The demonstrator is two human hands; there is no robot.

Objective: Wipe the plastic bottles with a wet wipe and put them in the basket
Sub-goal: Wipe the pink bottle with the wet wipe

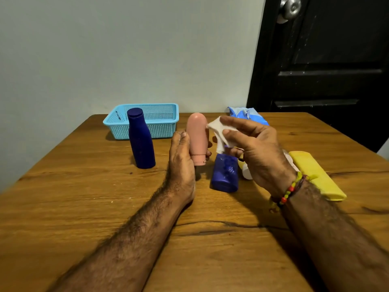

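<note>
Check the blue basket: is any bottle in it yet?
Apparently not. The blue basket shows only bare mesh; the dark blue bottle stands on the table in front of it, hiding one part.

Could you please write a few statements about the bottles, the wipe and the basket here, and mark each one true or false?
1. The left hand holds the pink bottle off the table. True.
2. The right hand pinches a white wet wipe touching the pink bottle. True.
3. The dark blue bottle lies inside the basket. False: it stands upright on the table, in front of the basket.
4. The yellow bottle stands upright. False: it lies on its side, right of the right hand.
5. The purple bottle is on the table below the right hand. True.
</note>
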